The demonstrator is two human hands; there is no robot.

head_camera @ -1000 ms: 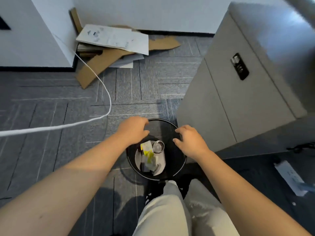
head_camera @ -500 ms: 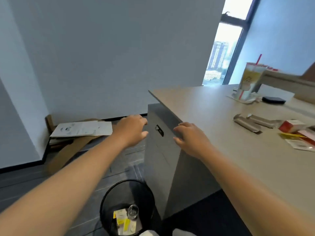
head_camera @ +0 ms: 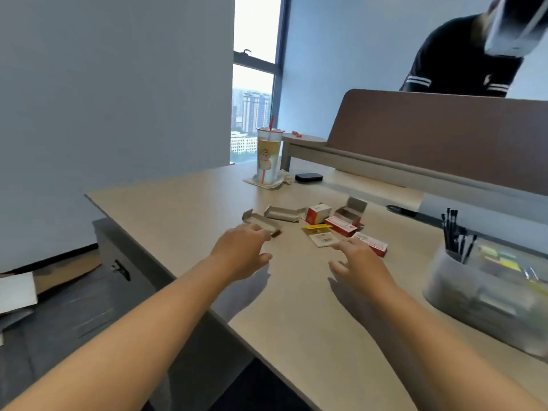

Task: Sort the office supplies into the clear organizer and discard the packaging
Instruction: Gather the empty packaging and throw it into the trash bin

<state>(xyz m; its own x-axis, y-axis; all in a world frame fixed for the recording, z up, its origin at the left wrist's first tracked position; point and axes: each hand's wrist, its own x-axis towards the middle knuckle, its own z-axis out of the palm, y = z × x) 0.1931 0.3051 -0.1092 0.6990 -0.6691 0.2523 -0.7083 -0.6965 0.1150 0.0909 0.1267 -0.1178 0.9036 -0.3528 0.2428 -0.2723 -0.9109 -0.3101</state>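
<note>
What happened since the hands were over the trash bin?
The view lifted from the bin on the floor to the desk. Both hands moved there: the left hand nears a grey opened box, the right hand the red boxes. Both stay empty.

Clear organizer (head_camera: 486,295): translucent plastic, at right edge of frame, on the desk; black pens (head_camera: 453,235) stand upright in its near-left compartment, coloured sticky notes (head_camera: 501,259) lie further right. Contents blurred. Packaging cluster at frame centre: two opened grey cardboard trays (head_camera: 268,218) lying flat at left; small red-and-white box (head_camera: 318,213) upright; opened red box (head_camera: 350,216) with flap raised; flat red box (head_camera: 372,244) nearest right; yellow card (head_camera: 315,229) and white label card (head_camera: 323,240) flat between them
</note>
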